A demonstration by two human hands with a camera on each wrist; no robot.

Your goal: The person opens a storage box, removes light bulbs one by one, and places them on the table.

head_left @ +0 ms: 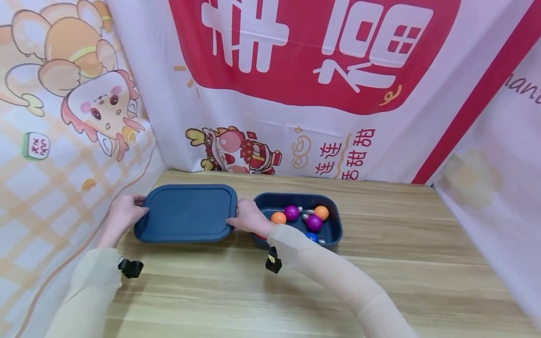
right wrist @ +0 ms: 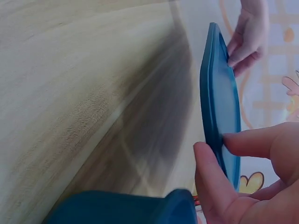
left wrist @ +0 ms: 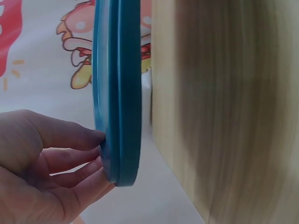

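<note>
L sleeve & R sleeve both long, cream, plain fabric, creased nr the cuffs. Small blk blocky L wrist unit; blk R wrist unit w/ yellowish mark, poss. a label, too small to tell. Hands bare.

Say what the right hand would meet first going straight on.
First the blue lid that the right hand pinches; beyond it, probably the left hand at the far end, though depth is unclear.
</note>
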